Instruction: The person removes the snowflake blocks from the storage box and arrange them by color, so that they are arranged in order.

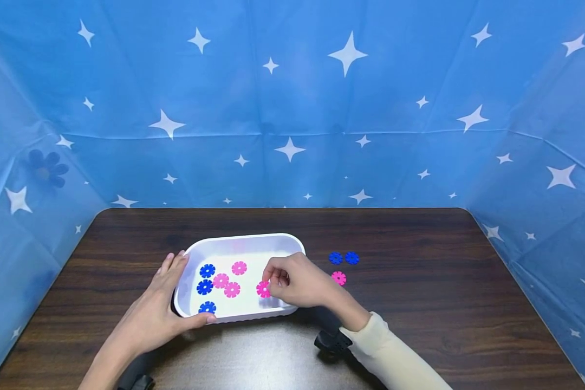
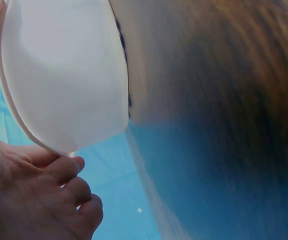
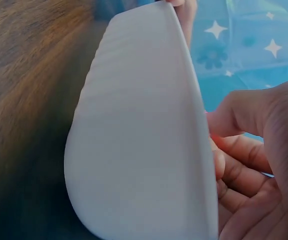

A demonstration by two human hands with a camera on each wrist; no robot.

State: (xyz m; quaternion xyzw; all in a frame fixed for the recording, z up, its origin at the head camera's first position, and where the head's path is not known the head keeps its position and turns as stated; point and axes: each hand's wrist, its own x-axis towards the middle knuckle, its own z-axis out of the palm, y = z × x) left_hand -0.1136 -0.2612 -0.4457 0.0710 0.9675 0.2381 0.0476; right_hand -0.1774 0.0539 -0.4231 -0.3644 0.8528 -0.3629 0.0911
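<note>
**One pink disc [image 1: 262, 288] pinched inside the white tray [image 1: 242, 245]**

Your right hand [image 1: 299, 280] is pinching that disc at the tray's right part; your left hand [image 1: 151, 309] is gripping its left end, thumb lying over the near rim. Three blue discs [image 1: 207, 268] and three paler pink discs [image 1: 232, 290] are lying toward the tray's left; two blue discs [image 1: 335, 258] and another pink disc [image 1: 338, 278] are resting beyond its right end. You are probably handling light, thin, fairly stiff plastic, so favour pinching its notched edge.

Head view high, facing forward-down; wrist views close; all share tray [image 1: 258, 245].
</note>
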